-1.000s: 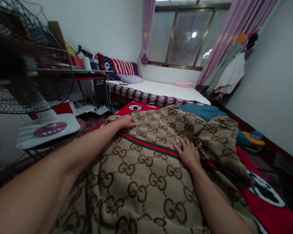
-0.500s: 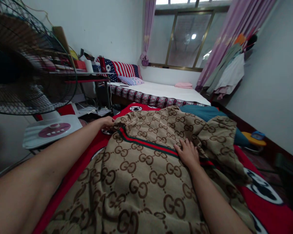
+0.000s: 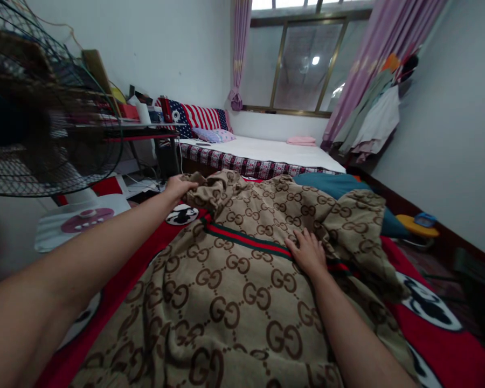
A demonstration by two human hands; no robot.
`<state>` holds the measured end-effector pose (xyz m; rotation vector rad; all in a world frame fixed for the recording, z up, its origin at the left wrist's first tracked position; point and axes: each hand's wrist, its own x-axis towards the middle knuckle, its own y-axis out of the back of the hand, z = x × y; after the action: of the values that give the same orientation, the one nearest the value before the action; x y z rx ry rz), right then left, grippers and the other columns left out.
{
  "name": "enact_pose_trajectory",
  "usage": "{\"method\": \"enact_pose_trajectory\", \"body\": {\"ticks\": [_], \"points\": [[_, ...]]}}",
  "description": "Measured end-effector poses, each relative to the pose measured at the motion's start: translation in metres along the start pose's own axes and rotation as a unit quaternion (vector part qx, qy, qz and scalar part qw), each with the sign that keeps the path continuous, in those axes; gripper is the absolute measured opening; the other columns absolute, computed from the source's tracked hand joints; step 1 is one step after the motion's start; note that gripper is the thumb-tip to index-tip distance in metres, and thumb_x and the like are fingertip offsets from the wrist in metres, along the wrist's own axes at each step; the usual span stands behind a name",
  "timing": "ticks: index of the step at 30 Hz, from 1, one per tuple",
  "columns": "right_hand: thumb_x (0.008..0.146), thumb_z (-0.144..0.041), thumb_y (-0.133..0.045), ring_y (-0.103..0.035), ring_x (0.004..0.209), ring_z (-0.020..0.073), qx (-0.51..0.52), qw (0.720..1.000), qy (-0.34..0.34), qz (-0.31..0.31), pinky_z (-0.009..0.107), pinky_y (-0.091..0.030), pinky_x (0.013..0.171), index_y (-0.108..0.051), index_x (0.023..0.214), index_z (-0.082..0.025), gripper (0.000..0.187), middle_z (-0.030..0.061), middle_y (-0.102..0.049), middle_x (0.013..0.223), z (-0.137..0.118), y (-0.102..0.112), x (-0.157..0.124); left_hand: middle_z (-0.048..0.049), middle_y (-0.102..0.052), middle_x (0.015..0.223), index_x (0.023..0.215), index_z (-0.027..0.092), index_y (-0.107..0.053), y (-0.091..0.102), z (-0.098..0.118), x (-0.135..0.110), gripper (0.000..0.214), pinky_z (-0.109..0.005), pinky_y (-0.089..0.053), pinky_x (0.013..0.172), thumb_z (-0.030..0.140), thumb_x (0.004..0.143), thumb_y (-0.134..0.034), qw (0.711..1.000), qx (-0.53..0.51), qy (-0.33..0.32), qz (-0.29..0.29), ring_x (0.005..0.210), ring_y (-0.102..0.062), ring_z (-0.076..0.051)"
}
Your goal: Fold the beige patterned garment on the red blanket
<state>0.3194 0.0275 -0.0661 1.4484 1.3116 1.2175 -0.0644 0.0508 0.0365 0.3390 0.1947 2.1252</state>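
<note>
A tan blanket (image 3: 234, 291) with a brown monogram pattern and a red-and-green stripe lies bunched over a red cover (image 3: 436, 334) with black-and-white round patches. My left hand (image 3: 179, 187) is stretched far out and grips the blanket's far left edge, lifting it off the red cover. My right hand (image 3: 307, 252) rests flat, fingers spread, on the blanket just past the stripe. A teal cushion (image 3: 339, 186) shows behind the blanket's far folds.
A large standing fan (image 3: 44, 124) with a white base (image 3: 81, 221) stands close on the left. Behind it is a cluttered desk (image 3: 141, 126). A second bed (image 3: 275, 151) lies under the window, with clothes (image 3: 372, 118) hanging at right and a yellow stool (image 3: 418, 223) by the wall.
My left hand has moved left and farther away, pulling the blanket's edge up and back, so more red cover and a round patch show. My right hand has stayed in place.
</note>
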Motion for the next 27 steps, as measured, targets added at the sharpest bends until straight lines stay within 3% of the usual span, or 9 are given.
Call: {"method": "enact_pose_trajectory", "body": {"ticks": [5, 10, 12, 15, 17, 19, 21, 24, 27], "points": [[0.095, -0.05, -0.039, -0.027, 0.143, 0.0313, 0.005, 1.0, 0.0, 0.008, 0.049, -0.023, 0.114, -0.046, 0.143, -0.021, 0.057, 0.012, -0.032, 0.156, 0.0, 0.0, 0.0, -0.0026, -0.059, 0.109, 0.115, 0.006, -0.045, 0.037, 0.016, 0.047, 0.032, -0.033, -0.037, 0.093, 0.011, 0.085, -0.052, 0.95, 0.025, -0.05, 0.307, 0.11, -0.049, -0.018], [0.094, -0.049, -0.042, -0.028, 0.142, 0.0327, 0.011, 1.0, 0.003, 0.012, 0.05, -0.022, 0.115, -0.047, 0.143, -0.02, 0.057, 0.0126, -0.033, 0.155, 0.001, -0.002, 0.0, -0.0053, -0.052, 0.127, 0.121, 0.005, -0.049, 0.007, 0.046, 0.042, 0.035, -0.036, -0.028, 0.101, 0.008, 0.086, -0.051, 0.935, 0.055, -0.165, 0.308, 0.118, -0.043, -0.017], [0.094, -0.048, -0.043, -0.029, 0.142, 0.0333, 0.016, 1.0, 0.006, 0.018, 0.051, -0.023, 0.114, -0.048, 0.142, -0.02, 0.056, 0.0131, -0.034, 0.154, 0.001, -0.003, 0.0, -0.0071, -0.055, 0.125, 0.115, 0.009, -0.06, -0.027, 0.061, 0.018, 0.035, -0.036, -0.031, 0.103, 0.01, 0.079, -0.06, 0.914, 0.095, -0.317, 0.235, 0.118, -0.046, -0.019], [0.093, -0.047, -0.045, -0.03, 0.141, 0.0337, 0.036, 0.999, 0.016, 0.036, 0.053, -0.024, 0.114, -0.051, 0.139, -0.019, 0.054, 0.0131, -0.037, 0.153, 0.005, -0.005, 0.001, -0.008, -0.06, 0.122, 0.12, 0.017, -0.063, -0.078, 0.07, -0.032, 0.053, -0.036, -0.038, 0.104, 0.015, 0.069, -0.073, 0.839, 0.149, -0.508, -0.124, 0.118, -0.052, -0.023], [0.091, -0.044, -0.049, -0.033, 0.14, 0.0326, 0.064, 0.996, 0.027, 0.053, 0.053, -0.026, 0.113, -0.056, 0.135, -0.019, 0.051, 0.013, -0.041, 0.15, 0.009, -0.006, 0.002, -0.0089, -0.061, 0.125, 0.118, 0.02, -0.066, -0.1, 0.062, -0.066, 0.049, -0.034, -0.042, 0.101, 0.024, 0.071, -0.075, 0.76, 0.154, -0.53, -0.344, 0.119, -0.055, -0.023], [0.089, -0.04, -0.054, -0.041, 0.136, 0.03, 0.104, 0.991, 0.039, 0.071, 0.049, -0.03, 0.112, -0.062, 0.127, -0.017, 0.045, 0.0135, -0.049, 0.144, 0.013, -0.008, 0.004, -0.01, -0.066, 0.117, 0.111, 0.019, -0.071, -0.103, 0.044, -0.088, 0.034, -0.031, -0.046, 0.096, 0.029, 0.078, -0.07, 0.722, 0.152, -0.506, -0.446, 0.11, -0.061, -0.021], [0.086, -0.035, -0.056, -0.049, 0.129, 0.0273, 0.145, 0.984, 0.05, 0.093, 0.043, -0.036, 0.109, -0.068, 0.117, -0.016, 0.039, 0.0143, -0.057, 0.136, 0.018, -0.01, 0.005, -0.0101, -0.07, 0.108, 0.103, 0.018, -0.073, -0.088, 0.022, -0.097, 0.026, -0.03, -0.047, 0.092, 0.029, 0.081, -0.065, 0.75, 0.161, -0.472, -0.434, 0.101, -0.064, -0.02], [0.083, -0.034, -0.057, -0.056, 0.122, 0.0266, 0.178, 0.974, 0.065, 0.127, 0.04, -0.042, 0.104, -0.071, 0.108, -0.015, 0.034, 0.0142, -0.063, 0.128, 0.022, -0.013, 0.007, -0.0093, -0.07, 0.101, 0.095, 0.017, -0.072, -0.042, -0.01, -0.092, 0.022, -0.033, -0.048, 0.09, 0.028, 0.079, -0.062, 0.836, 0.232, -0.405, -0.288, 0.098, -0.064, -0.022], [0.082, -0.034, -0.057, -0.057, 0.119, 0.0277, 0.166, 0.973, 0.078, 0.14, 0.04, -0.042, 0.102, -0.072, 0.106, -0.015, 0.034, 0.0141, -0.064, 0.126, 0.021, -0.014, 0.008, -0.0094, -0.069, 0.1, 0.097, 0.017, -0.069, 0.012, -0.032, -0.089, 0.032, -0.035, -0.048, 0.086, 0.04, 0.075, -0.063, 0.881, 0.326, -0.292, -0.179, 0.094, -0.064, -0.026]]}}
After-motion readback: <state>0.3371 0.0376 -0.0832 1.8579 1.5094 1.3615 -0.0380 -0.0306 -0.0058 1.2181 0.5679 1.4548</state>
